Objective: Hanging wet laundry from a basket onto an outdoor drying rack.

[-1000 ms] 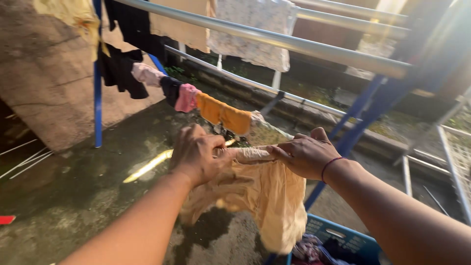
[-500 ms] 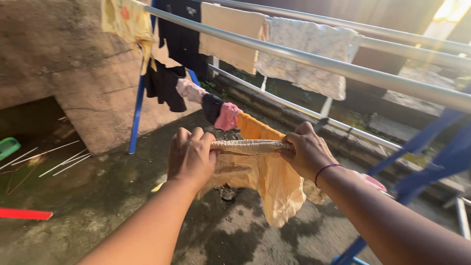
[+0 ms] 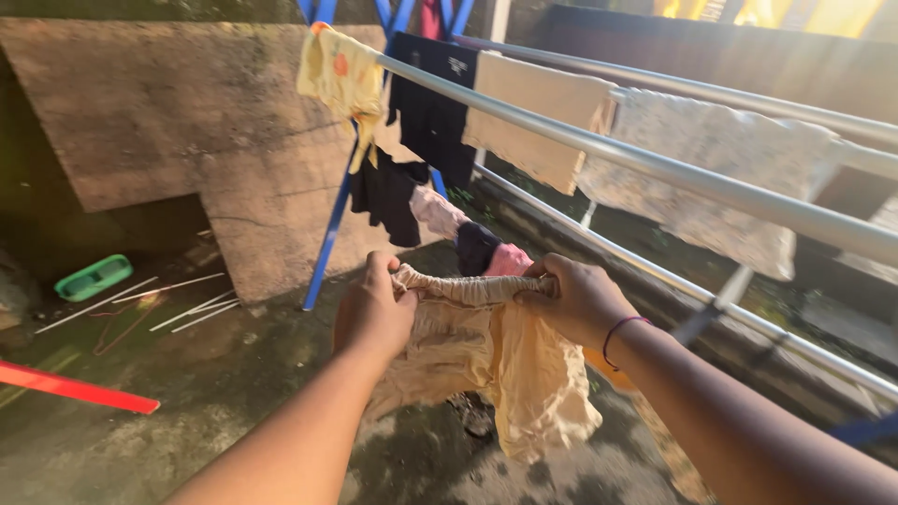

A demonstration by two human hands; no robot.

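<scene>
While the earlier views had shown a blue basket at five o'clock and then only the bare wet ground, the view had swung up and left, so that a green tray (image 3: 92, 277) and a red bar (image 3: 79, 389) now lay at nine o'clock and the blue legs (image 3: 329, 234) of the drying rack stood near twelve. Both hands had kept their hold on the pale peach garment (image 3: 496, 360), carrying it closer to the lower rail (image 3: 655, 271), just before the dark and pink pieces (image 3: 486, 252) hung there. The left hand (image 3: 374, 313) was curled shut, fingers folded over the gathered waistband at its ten o'clock end, knuckles toward the camera, the forearm running down to seven o'clock. The right hand (image 3: 575, 299), a thin cord bracelet (image 3: 619, 329) on its wrist, pinched the band's other end between thumb and bent fingers, its arm reaching in from five o'clock. Between them the band was stretched nearly level, and the cloth hung loose below it at centre frame, above the damp concrete floor (image 3: 187, 421). Overhead, the upper rail (image 3: 655, 168) carried a yellow, a black, a beige and a patterned white cloth.
</scene>
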